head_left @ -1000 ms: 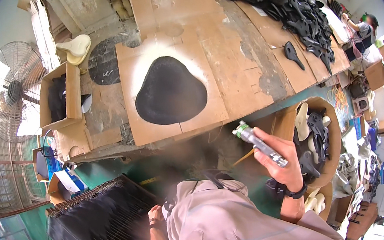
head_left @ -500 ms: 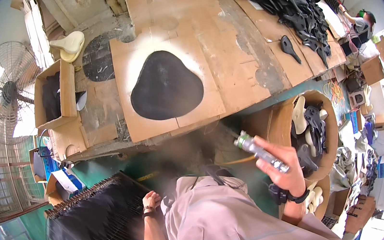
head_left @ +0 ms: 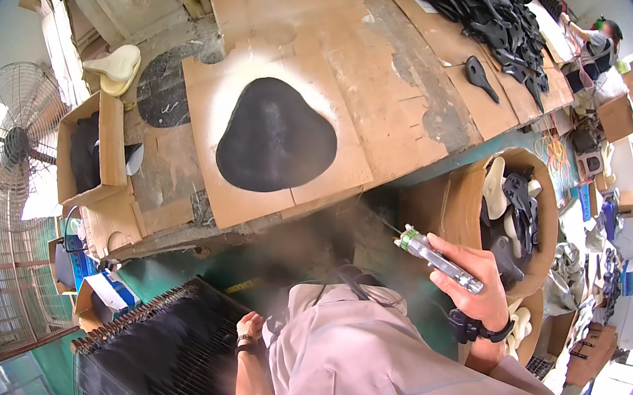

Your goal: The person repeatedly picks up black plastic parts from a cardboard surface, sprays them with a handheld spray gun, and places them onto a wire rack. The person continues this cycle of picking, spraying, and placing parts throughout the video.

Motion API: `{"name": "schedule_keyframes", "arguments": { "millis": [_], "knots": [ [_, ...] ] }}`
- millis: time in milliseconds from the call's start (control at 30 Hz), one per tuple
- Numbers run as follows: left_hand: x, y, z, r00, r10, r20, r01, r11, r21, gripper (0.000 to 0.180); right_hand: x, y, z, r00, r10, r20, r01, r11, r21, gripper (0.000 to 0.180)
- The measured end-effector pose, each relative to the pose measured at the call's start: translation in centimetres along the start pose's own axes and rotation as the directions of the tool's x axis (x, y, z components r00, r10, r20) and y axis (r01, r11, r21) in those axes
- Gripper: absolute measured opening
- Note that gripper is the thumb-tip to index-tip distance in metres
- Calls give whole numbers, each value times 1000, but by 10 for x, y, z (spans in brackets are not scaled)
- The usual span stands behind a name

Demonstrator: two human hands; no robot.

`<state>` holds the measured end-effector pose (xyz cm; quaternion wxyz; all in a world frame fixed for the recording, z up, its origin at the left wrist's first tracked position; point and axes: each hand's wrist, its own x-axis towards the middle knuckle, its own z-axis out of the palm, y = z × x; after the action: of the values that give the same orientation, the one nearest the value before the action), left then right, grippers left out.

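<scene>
My right hand point(head_left: 472, 277) is wrapped round a slim silver spray gun point(head_left: 437, 260) with a green ring near its tip. It is held in front of the bench edge, pointing up and left. A rounded triangular black saddle cover piece point(head_left: 274, 135) lies flat on a cardboard sheet point(head_left: 254, 210), with a white spray halo around its upper part. A faint pale streak runs down its middle. My left hand point(head_left: 249, 325) hangs low at my left side, fingers curled and nothing visible in them, beside a wire rack point(head_left: 185, 351) draped with black pieces.
Black saddle parts point(head_left: 468, 14) are heaped at the bench's far right. A cardboard carton point(head_left: 446, 212) of saddles stands close to my right hand. On the left are a small open box point(head_left: 114, 144), a cream saddle point(head_left: 115, 68) and a large fan point(head_left: 14, 145). Another person point(head_left: 596, 45) is at the far right.
My right hand has shifted slightly right and down with the spray gun. A pale streak now shows on the black piece. My left hand has barely moved.
</scene>
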<state>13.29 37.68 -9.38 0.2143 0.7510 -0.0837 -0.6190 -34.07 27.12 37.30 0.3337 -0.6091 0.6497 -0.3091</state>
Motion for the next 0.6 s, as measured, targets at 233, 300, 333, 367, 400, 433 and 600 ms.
{"name": "schedule_keyframes", "arguments": {
  "millis": [233, 300, 333, 367, 400, 433, 600],
  "knots": [
    [-3, 19, 7, 999, -4, -42, 9, 994, 109, 38, -1, -4, -6, 997, -40, 66, 44, 997, -56, 59],
    [-5, 28, 11, 1000, -21, 7, 21, 1000, 13, 34, -1, -1, -5, 999, -33, 16, 34, 998, -44, 58],
    [-6, 33, 13, 999, -21, 40, 22, 1000, -11, 33, 0, 1, -3, 998, -27, -62, 24, 998, -51, 57],
    [-8, 39, 13, 998, -43, 49, 44, 999, -29, 31, 0, 5, -2, 993, 6, -115, -8, 1000, -21, 54],
    [-10, 43, 17, 997, -8, 78, 12, 998, -58, 18, -1, 8, -2, 989, -41, -140, 41, 999, -1, 52],
    [-11, 49, 17, 995, 5, 95, 0, 999, -50, 14, -1, 12, -4, 988, -26, -151, 29, 999, 20, 49],
    [-8, 82, 25, 992, 88, 94, -88, 996, -2, 13, -13, 23, -1, 963, 150, -222, -137, 988, 74, 47]
  ]
}}
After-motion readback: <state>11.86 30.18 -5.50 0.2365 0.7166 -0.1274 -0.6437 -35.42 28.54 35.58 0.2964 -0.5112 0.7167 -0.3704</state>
